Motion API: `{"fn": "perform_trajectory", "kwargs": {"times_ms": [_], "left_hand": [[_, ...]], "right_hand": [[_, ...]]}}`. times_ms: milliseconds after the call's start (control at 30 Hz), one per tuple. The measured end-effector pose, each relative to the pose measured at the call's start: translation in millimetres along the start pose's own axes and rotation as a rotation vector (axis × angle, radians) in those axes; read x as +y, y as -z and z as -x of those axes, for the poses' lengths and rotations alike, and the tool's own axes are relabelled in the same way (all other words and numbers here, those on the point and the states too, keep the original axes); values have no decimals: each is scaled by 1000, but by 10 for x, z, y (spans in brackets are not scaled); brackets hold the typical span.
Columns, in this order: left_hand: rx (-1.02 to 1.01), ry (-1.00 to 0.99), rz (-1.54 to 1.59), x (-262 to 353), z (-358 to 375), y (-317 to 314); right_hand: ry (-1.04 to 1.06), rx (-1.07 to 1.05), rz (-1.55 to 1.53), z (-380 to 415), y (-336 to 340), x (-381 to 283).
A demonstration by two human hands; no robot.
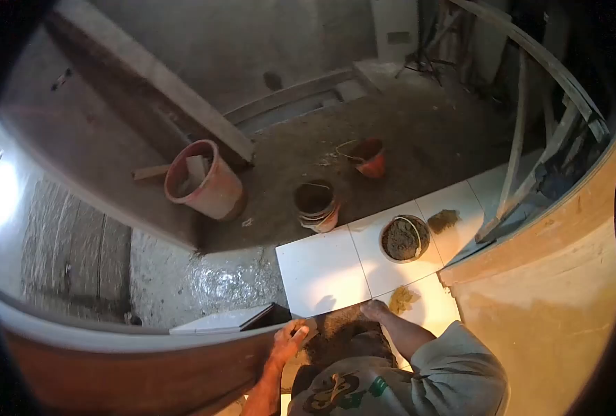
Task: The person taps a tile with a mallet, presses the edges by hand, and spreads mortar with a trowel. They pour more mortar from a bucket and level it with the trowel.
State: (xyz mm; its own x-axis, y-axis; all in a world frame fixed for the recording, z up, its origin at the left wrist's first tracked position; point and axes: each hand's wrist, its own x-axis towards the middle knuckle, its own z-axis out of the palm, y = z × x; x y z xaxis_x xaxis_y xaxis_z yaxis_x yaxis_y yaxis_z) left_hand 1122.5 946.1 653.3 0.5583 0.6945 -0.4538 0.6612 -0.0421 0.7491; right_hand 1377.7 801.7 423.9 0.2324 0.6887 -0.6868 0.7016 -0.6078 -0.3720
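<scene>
My left hand (pixel 289 341) is beside the low curved wall, its fingers curled. A pale edge shows by the fingertips, but I cannot make out what it is. My right hand (pixel 373 310) reaches down to the near edge of the laid white tiles (pixel 320 276); its fingers are too small and shaded to read. Between the hands lies a patch of brown mortar bed (pixel 339 324). A yellowish mortar smear (pixel 403 299) marks the tile to the right of my right hand. Further off, a bucket of grey mortar (pixel 404 239) stands on the tiles.
Stacked buckets (pixel 316 208), a small red bucket (pixel 370 159) and a large reddish tub (pixel 204 182) stand on the dark floor. Loose tiles (pixel 221 320) lean by the curved wall (pixel 148 364) at left. Wooden framing (pixel 519 132) rises at right above another curved wall (pixel 537 253).
</scene>
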Motion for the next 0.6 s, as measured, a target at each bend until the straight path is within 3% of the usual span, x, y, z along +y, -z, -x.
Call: {"fn": "perform_trajectory", "kwargs": {"times_ms": [67,100,167,200,233,300,367,433,567,600], "left_hand": [[-14,-84,-21,24,68,-26],[-1,-107,-17,9,114,-51],[-26,-111,-29,170,295,-21],[-92,-129,-57,178,432,4],[-72,-120,-39,123,591,26],[-113,-99,-91,51,787,60],[-88,-109,-45,-354,942,61],[10,-70,81,-633,1219,140],[109,97,127,-1212,1828,363],[205,12,160,-2047,1651,99]], "right_hand": [[74,213,-98,31,294,-267],[155,262,-88,5,382,-397],[426,247,214,127,622,-730],[448,323,117,118,565,-863],[374,273,-69,610,827,-1266],[451,148,40,666,629,-1555],[738,115,227,882,396,-1754],[552,-110,380,1162,174,-2142],[639,-340,285,1129,-475,-2598],[677,-345,394,1332,-451,-2882]]}}
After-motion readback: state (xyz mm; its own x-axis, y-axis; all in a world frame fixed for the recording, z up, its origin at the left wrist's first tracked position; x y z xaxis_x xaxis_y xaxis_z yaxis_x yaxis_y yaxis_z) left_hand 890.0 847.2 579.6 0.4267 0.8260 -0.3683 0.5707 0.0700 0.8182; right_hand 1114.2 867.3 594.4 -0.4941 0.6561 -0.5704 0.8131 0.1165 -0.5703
